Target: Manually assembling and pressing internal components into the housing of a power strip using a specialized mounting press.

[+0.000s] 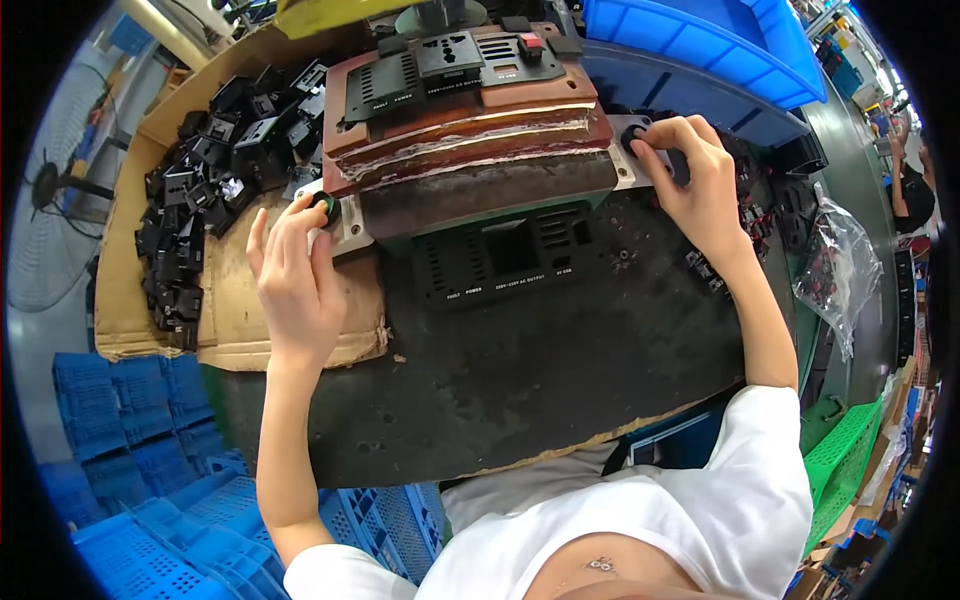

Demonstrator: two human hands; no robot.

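My left hand has its fingertips on a dark push button with a green rim, its fingers stretched and partly spread. On the other side, my right hand closes thumb and forefinger around a black push button. Between them stands a block of stacked reddish-brown boards. A black plastic faceplate with slots lies on top, with a black socket module in its middle and a red switch near its right end. Another faceplate, with a square opening, lies on the dark mat in front.
Black socket parts fill a cardboard tray at the left. Blue bins stand at the back right. A clear plastic bag and small loose parts lie right. Blue crates are lower left, a green basket lower right.
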